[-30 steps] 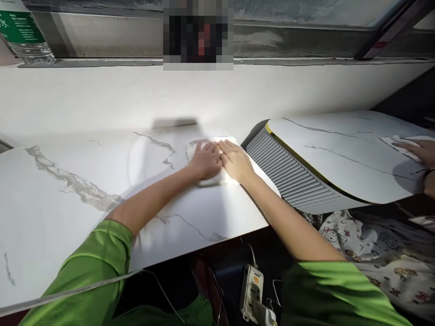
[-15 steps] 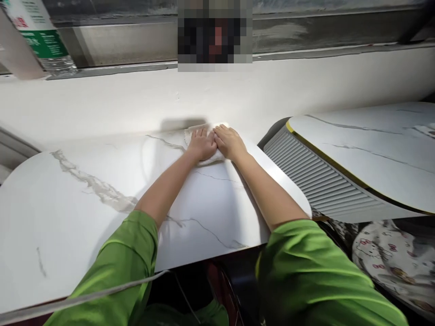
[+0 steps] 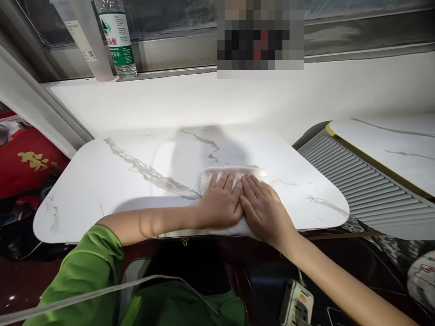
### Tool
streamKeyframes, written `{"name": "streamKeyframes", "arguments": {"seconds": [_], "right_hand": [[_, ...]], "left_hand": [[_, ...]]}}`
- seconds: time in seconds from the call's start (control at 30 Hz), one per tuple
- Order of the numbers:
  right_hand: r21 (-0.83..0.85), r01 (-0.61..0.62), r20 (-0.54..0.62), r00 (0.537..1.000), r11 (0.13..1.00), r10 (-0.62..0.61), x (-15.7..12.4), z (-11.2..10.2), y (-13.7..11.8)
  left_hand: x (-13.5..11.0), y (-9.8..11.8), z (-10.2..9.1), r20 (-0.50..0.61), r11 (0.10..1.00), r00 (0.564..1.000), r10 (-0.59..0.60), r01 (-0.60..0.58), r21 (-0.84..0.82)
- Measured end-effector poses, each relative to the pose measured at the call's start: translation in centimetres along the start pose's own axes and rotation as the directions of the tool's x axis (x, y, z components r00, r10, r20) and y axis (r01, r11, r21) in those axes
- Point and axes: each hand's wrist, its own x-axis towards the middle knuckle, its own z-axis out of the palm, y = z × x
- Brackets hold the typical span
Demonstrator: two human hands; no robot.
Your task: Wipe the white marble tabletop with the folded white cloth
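A white cloth (image 3: 207, 176) lies flat on the white marble-patterned tabletop (image 3: 142, 156), close to its front edge. My left hand (image 3: 222, 199) presses on the cloth with its fingers stretched out and a little apart. Beside it, my right hand (image 3: 263, 206) also rests flat on the cloth, fingers extended and touching the left hand near the thumbs. Part of the cloth is covered by both palms. Neither hand is closed around anything.
A water bottle (image 3: 118, 45) and a tall translucent container (image 3: 84, 43) stand on the window ledge. A ribbed-sided second table (image 3: 390, 154) is at the right. Below sit a power strip (image 3: 297, 303) and a red bag (image 3: 32, 158) at far left. A pale cable (image 3: 102, 292) crosses the foreground.
Both hands have come from the back edge by the wall toward the front edge, bringing the cloth along. The view has shifted left, showing more of the bottle and the red bag.
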Motion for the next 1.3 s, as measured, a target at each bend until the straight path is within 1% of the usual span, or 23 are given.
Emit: {"name": "streamKeyframes", "arguments": {"seconds": [0.03, 0.1, 0.13, 0.2, 0.3, 0.4, 0.5, 0.57, 0.67, 0.77, 0.83, 0.93, 1.07, 1.17, 1.3], "right_hand": [[0.006, 0.033, -0.001, 0.999, 0.999, -0.033, -0.4, -0.1, -0.1], [0.019, 0.089, 0.007, 0.996, 0.996, -0.089, -0.3, 0.1, 0.4], [0.022, 0.101, 0.014, 0.995, 0.995, -0.101, 0.1, 0.3, 0.8], [0.018, 0.081, 0.027, 0.996, 0.997, -0.081, 1.7, 1.0, 1.7], [0.014, 0.037, 0.04, 0.998, 0.999, -0.037, 5.4, 2.6, 3.1], [0.044, 0.022, 0.048, 0.999, 0.999, -0.024, 10.2, 4.4, 4.5], [0.09, 0.023, 0.025, 0.999, 0.996, -0.026, 15.1, 6.2, 5.7], [0.109, 0.025, 0.007, 1.0, 0.994, -0.026, 17.9, 7.1, 6.2], [0.109, -0.018, -0.006, 1.0, 0.994, 0.019, 20.6, 8.1, 6.6], [0.092, -0.06, -0.011, 0.998, 0.994, 0.061, 21.3, 8.4, 6.5], [0.084, -0.062, -0.012, 0.998, 0.995, 0.063, 21.1, 8.4, 6.3], [0.085, -0.048, -0.004, 0.999, 0.995, 0.048, 20.2, 8.0, 5.7], [0.074, -0.037, 0.019, 0.999, 0.997, 0.036, 17.7, 6.4, 3.5], [0.033, -0.034, 0.037, 0.999, 0.999, 0.032, 14.2, 4.6, 0.6], [-0.012, 0.017, 0.019, 1.0, 1.0, -0.017, 8.1, 2.2, -4.0]], "left_hand": [[-0.6, 0.2, 0.0, 0.002, 1.0, 1.0, 0.0, 0.0, 0.001], [-0.9, 0.2, 0.0, 0.017, 1.0, 1.0, -0.007, 0.007, 0.0], [-0.5, 0.0, 0.0, 0.021, 1.0, 1.0, -0.014, 0.014, -0.001], [0.8, -1.0, 0.0, 0.025, 1.0, 0.999, -0.028, 0.028, -0.01], [3.9, -3.4, -0.2, 0.04, 0.998, 0.998, -0.05, 0.051, -0.027], [7.4, -6.4, -0.5, 0.055, 0.996, 0.994, -0.089, 0.091, -0.026], [10.8, -9.6, -0.8, 0.041, 0.989, 0.988, -0.149, 0.149, -0.005], [12.8, -11.5, -0.8, 0.031, 0.982, 0.982, -0.187, 0.187, 0.006], [14.8, -13.5, -0.8, 0.028, 0.977, 0.977, -0.213, 0.212, 0.014], [15.5, -14.4, -0.7, 0.021, 0.979, 0.979, -0.205, 0.205, 0.018], [15.2, -14.3, -0.7, 0.02, 0.977, 0.977, -0.211, 0.211, 0.011], [14.1, -13.6, -1.0, 0.03, 0.971, 0.971, -0.238, 0.238, -0.003], [11.2, -12.0, -1.6, 0.052, 0.97, 0.969, -0.243, 0.243, 0.006], [7.5, -10.4, -1.9, 0.069, 0.98, 0.978, -0.199, 0.199, 0.009], [0.6, -7.5, -2.0, 0.048, 0.991, 0.99, -0.135, 0.134, 0.008]]}}
